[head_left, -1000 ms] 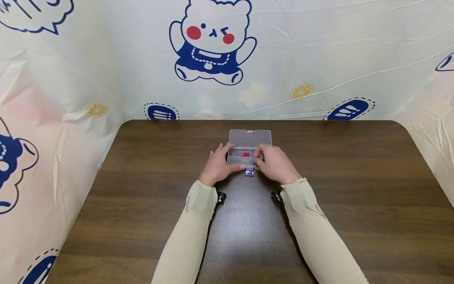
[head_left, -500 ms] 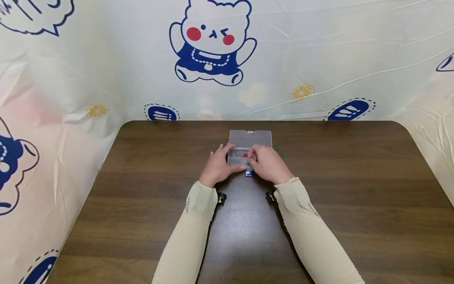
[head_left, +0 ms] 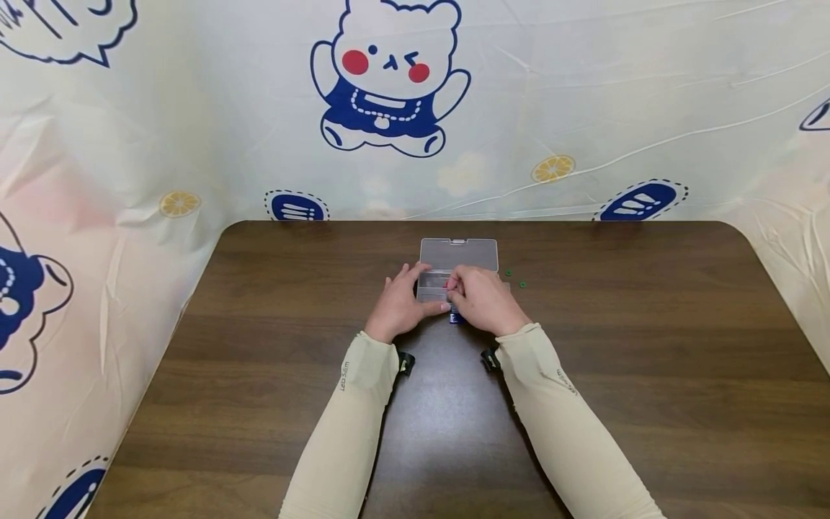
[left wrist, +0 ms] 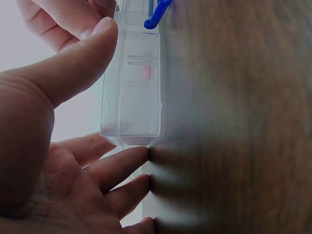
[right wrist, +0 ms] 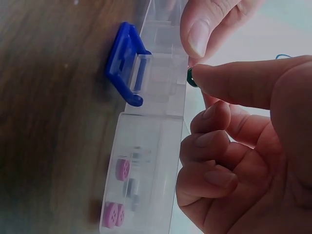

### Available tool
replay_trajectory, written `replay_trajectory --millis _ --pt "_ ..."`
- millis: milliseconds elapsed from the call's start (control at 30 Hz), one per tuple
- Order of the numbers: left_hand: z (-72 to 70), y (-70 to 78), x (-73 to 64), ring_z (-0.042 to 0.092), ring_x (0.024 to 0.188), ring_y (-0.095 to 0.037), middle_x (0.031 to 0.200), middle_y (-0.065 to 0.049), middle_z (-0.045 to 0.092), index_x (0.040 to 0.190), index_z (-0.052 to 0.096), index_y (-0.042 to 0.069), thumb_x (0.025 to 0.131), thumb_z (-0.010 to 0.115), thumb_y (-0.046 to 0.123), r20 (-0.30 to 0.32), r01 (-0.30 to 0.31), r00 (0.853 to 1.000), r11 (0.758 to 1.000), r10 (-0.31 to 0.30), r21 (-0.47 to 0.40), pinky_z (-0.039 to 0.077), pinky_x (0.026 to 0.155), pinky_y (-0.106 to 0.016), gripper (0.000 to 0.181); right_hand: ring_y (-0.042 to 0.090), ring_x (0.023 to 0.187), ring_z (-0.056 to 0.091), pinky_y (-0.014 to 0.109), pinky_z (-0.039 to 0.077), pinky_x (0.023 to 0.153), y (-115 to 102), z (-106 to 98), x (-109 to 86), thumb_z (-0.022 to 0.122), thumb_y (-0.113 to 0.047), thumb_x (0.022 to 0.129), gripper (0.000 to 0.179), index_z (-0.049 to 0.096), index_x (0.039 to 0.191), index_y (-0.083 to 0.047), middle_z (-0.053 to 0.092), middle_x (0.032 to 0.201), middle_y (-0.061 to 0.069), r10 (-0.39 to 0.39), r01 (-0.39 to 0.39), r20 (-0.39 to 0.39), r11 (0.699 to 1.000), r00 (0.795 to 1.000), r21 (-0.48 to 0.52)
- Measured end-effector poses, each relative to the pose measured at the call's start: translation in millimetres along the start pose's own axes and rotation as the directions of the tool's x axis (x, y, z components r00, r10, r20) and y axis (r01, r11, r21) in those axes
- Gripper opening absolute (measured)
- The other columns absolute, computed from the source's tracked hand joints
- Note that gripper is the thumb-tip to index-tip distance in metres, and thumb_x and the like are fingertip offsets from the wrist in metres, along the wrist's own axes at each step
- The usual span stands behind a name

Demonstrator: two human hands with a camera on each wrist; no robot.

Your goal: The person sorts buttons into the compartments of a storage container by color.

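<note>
A clear plastic compartment box [head_left: 432,280] lies on the table with its lid [head_left: 459,254] folded back. My left hand [head_left: 398,305] holds the box at its left end, thumb along the front rim and fingers at the end wall. My right hand [head_left: 485,297] is over the middle of the box and pinches a small green button [right wrist: 191,78] between thumb and forefinger, close above the rim. Several pink buttons [right wrist: 123,169] show through the front wall of a right-hand compartment. Something red [left wrist: 147,73] shows blurred through the wall; the right hand mostly hides it from above.
Two green buttons [head_left: 522,285] lie on the brown wooden table [head_left: 648,346], just right of the box. A blue latch [right wrist: 124,63] hangs open from the box's front. Behind the table hangs a printed cloth [head_left: 506,108].
My right hand has moved left over the box, from the right-hand compartments toward the middle. Two green buttons on the table have come into view behind it. My left hand stays put.
</note>
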State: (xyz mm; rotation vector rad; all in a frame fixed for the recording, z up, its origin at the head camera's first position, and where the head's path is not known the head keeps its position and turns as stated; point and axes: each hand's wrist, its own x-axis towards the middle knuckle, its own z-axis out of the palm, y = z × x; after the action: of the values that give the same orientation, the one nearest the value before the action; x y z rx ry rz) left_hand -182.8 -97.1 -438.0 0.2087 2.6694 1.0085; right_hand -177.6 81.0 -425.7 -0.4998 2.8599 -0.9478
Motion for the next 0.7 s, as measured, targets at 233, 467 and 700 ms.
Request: replay_trajectory --millis 233,467,700 --pt "0.2 0.4 -0.2 0.018 0.153 -0.029 0.161 -0.011 0.034 0.151 0.045 0.016 0.085 0.082 0.04 0.0 -0.005 1.0 1.0 0.005 -0.001 0.006 0.124 -0.05 0.079 0.016 0.066 0.054 0.031 0.046 0.062 1 -2 0.3 0.062 -0.007 0.095 0.005 0.067 0.094 -0.007 0.061 0.077 0.001 -0.002 0.002 0.007 1.0 1.0 0.008" --pt "0.3 -0.8 0.7 0.018 0.153 -0.029 0.161 -0.011 0.035 0.15 0.045 0.016 0.085 0.081 0.04 -0.004 -0.007 1.0 1.0 0.007 -0.001 0.006 0.124 -0.05 0.078 0.017 0.068 0.054 0.031 0.046 0.062 2 -9 0.9 0.065 -0.011 0.096 0.006 0.067 0.1 -0.007 0.062 0.081 0.003 0.039 -0.039 0.026 0.999 0.999 0.004" --pt "0.7 -1.3 1.2 0.018 0.153 -0.028 0.161 -0.01 0.035 0.15 0.045 0.017 0.085 0.081 0.04 -0.005 -0.004 1.0 1.0 0.004 -0.001 0.006 0.124 -0.05 0.078 0.019 0.068 0.053 0.032 0.046 0.062 6 -16 -1.8 0.067 -0.012 0.096 0.007 0.067 0.1 -0.007 0.059 0.08 0.004 0.055 -0.054 0.014 0.998 0.998 -0.01"
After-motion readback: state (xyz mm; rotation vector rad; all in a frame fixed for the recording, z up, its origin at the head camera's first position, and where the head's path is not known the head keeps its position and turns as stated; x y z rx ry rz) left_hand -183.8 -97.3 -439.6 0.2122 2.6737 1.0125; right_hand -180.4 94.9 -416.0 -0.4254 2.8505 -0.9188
